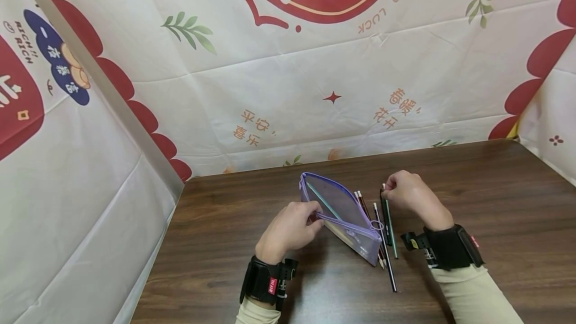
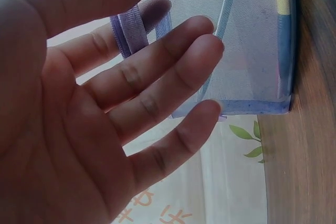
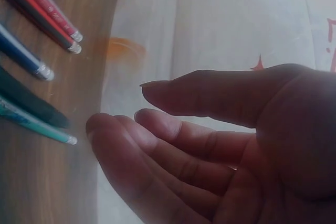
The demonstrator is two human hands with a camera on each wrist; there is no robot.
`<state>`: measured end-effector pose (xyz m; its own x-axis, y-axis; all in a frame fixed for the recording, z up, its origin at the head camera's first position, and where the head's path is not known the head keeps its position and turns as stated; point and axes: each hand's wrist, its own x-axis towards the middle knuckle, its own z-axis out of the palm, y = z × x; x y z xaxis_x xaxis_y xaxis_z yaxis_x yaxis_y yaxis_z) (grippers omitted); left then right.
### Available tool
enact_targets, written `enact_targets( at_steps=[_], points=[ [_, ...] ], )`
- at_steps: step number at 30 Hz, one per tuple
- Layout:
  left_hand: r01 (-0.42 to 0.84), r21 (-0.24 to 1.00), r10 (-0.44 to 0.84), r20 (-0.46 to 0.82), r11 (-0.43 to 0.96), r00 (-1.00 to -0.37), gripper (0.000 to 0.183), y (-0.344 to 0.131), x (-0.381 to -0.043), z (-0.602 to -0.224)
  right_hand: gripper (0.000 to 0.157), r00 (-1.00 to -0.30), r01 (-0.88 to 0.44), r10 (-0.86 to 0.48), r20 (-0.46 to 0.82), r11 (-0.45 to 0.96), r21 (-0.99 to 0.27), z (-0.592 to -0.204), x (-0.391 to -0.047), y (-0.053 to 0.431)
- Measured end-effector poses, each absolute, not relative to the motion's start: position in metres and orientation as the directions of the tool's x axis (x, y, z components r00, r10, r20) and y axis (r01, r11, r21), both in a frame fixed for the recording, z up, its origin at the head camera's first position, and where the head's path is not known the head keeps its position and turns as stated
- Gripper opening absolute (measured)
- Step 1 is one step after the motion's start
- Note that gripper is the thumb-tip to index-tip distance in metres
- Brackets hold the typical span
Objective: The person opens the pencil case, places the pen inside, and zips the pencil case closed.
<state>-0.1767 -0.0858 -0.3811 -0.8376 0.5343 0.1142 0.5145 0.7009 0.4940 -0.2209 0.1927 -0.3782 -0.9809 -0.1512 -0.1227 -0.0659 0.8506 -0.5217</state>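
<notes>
A white printed cloth [image 1: 310,69] hung behind the brown wooden table [image 1: 211,244] I was working at. On that table, the purple mesh pouch [image 1: 368,250] stood tilted before me, its zipped top parted. My left hand [image 1: 290,226] had it by the zip edge, thumb and index finger pinching the strip while the other fingers spread loosely. My right hand [image 1: 411,194] was half open and held nothing, fingers softly curved, a gap below the thumb, fingertips near the far ends of the pencils. Those lay just right of the pouch: a dark blue pencil [image 1: 390,271], a green pencil [image 1: 392,236], a dark pen [image 3: 37,100] and a red pencil [image 3: 50,5]. Inside the pouch slanted a teal pencil [image 1: 323,200].
</notes>
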Motion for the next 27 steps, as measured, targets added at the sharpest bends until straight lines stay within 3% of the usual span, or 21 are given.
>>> enact_targets(
  at_steps=[18, 27],
  points=[
    [0.495, 0.511, 0.524, 0.099, 0.703, -0.846, 0.006, -0.085, -0.176, -0.381, 0.033, -0.973, 0.005, -0.121, -0.197, 0.841, -0.541, -0.399, -0.230, 0.193],
    [0.497, 0.506, 0.522, 0.105, 0.705, -0.846, 0.004, -0.085, -0.176, -0.380, 0.031, -0.966, 0.042, -0.109, -0.233, 0.828, -0.560, -0.403, -0.230, 0.190]
  ],
)
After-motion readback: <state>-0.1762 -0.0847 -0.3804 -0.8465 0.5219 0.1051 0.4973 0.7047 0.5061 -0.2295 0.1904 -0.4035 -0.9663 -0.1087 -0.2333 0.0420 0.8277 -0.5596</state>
